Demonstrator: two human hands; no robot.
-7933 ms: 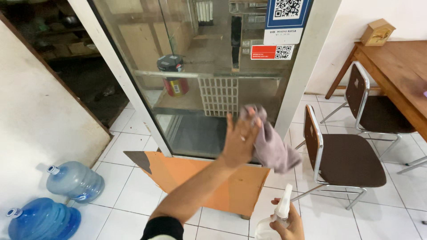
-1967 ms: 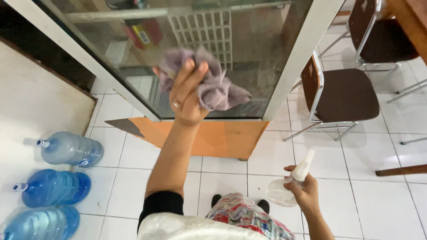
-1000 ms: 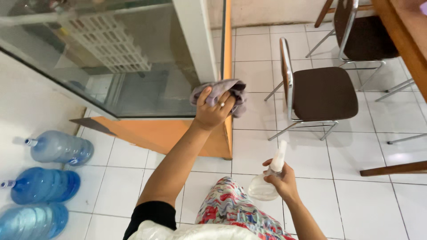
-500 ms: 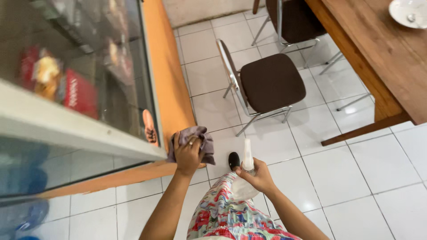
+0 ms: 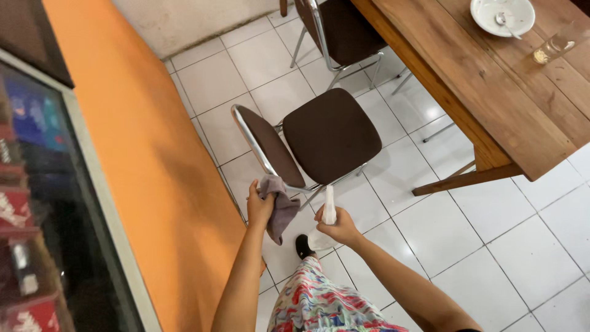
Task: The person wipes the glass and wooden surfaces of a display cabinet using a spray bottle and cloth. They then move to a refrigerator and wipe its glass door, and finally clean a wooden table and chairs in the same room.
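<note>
My left hand (image 5: 258, 206) grips a crumpled grey-purple cloth (image 5: 281, 209) that hangs down beside the orange side of a cabinet (image 5: 160, 184). My right hand (image 5: 340, 227) holds a white spray bottle (image 5: 326, 221) by its neck, nozzle pointing up. Both hands are low in front of me, close together, just in front of a brown chair (image 5: 326, 132) with a chrome frame.
A glass-fronted display case (image 5: 37, 203) with packaged goods runs along the left. A wooden table (image 5: 491, 80) at the right carries a white bowl (image 5: 501, 13) and a glass (image 5: 550, 49). A second chair (image 5: 332, 27) stands behind. White tiles (image 5: 510, 246) cover the floor.
The view has swung from the glass front round to the cabinet's orange side. My left hand came off the glass and lowered with the cloth; my right hand still holds the bottle.
</note>
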